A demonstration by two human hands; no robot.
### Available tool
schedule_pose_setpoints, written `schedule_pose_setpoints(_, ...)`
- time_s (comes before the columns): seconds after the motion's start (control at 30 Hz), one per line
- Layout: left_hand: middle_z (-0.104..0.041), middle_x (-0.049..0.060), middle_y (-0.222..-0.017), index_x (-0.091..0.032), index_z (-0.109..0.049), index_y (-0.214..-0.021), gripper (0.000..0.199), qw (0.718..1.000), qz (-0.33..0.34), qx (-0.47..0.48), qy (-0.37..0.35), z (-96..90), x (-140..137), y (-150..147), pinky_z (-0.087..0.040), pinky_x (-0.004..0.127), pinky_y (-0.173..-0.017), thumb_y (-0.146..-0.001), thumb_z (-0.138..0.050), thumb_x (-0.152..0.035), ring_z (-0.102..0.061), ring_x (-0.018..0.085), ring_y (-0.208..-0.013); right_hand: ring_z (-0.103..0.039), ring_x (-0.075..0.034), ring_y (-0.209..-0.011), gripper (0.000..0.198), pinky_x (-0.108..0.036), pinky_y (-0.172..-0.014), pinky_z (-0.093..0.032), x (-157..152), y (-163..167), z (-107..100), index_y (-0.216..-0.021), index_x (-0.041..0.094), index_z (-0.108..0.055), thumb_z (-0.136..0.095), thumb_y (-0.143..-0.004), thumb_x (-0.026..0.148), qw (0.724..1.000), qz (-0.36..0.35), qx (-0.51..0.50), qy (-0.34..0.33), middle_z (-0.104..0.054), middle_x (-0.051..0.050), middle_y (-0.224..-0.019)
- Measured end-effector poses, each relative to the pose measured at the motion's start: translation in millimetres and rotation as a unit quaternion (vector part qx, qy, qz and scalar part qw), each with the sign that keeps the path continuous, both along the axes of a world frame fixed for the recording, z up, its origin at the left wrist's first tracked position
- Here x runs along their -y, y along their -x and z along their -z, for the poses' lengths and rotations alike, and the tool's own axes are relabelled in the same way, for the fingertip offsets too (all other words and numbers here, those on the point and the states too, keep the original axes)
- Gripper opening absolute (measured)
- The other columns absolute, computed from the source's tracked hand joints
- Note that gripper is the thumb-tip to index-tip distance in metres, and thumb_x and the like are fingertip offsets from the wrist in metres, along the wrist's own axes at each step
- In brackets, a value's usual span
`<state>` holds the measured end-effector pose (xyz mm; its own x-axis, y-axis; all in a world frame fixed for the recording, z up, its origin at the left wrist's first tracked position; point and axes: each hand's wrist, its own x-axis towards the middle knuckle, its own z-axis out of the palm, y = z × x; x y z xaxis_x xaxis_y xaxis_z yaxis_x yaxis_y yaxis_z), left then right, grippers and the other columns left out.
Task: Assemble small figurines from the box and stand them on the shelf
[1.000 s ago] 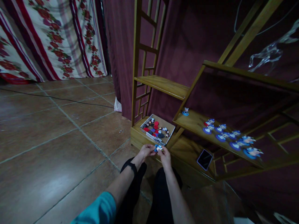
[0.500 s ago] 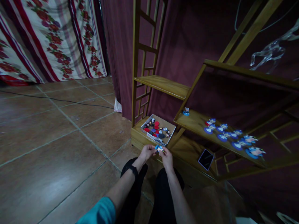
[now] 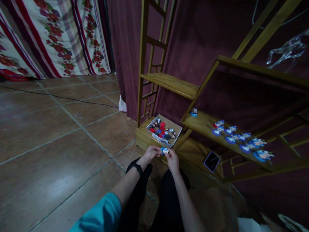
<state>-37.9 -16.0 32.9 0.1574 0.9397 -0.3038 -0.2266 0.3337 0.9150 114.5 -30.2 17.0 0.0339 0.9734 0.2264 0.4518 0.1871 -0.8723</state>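
A small blue-and-white figurine (image 3: 165,150) is held between my two hands, in front of the shelf's lower edge. My left hand (image 3: 152,153) pinches its blue, disc-like base side from the left. From the right, the fingers of my right hand (image 3: 173,160) close on the figure's body. Just beyond them sits a shallow cardboard box (image 3: 177,125) holding several small figures and loose round bases in red, dark grey and purple. Fingertips hide part of the figurine.
Several figurines on blue or red bases (image 3: 218,130) stand on the right-hand shelf (image 3: 205,126); one figurine (image 3: 194,112) stands apart at its left end. Below lies a dark-screened phone (image 3: 211,161). A clear horse-shaped ornament (image 3: 287,48) is at upper right. A cable (image 3: 60,98) crosses the tiled floor.
The view has shifted slightly, so the shelf and box appear a little higher. Both hands still hold the figurine, which seems turned slightly between the fingers.
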Motion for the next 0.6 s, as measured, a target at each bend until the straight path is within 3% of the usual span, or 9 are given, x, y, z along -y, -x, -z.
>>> schedule_pose_setpoints(0.3,-0.064,0.005,-0.054,-0.008,-0.068,-0.066,0.019,1.000,-0.005,0.003,0.012,3.6,-0.9,-1.3,-0.044,0.020,-0.052,-0.053,-0.077,-0.018,-0.056,0.010,-0.049,-0.060,-0.019,-0.075,0.028,-0.027,-0.066,-0.047,-0.3,-1.7,1.5,-0.095,0.023,-0.067,-0.056,-0.071,0.029,1.000,0.002,-0.013,0.003,-0.065,-0.004,-0.090)
schedule_pose_setpoints(0.6,-0.064,0.006,-0.055,-0.007,-0.067,-0.065,0.016,1.000,-0.016,0.015,0.017,5.0,0.7,0.3,-0.044,0.023,-0.056,-0.054,-0.076,-0.014,-0.057,0.012,-0.050,-0.059,-0.020,-0.082,0.029,-0.027,-0.068,-0.047,-1.2,-1.7,1.9,-0.096,0.022,-0.066,-0.055,-0.071,0.027,1.000,-0.017,-0.006,-0.004,-0.064,-0.005,-0.092)
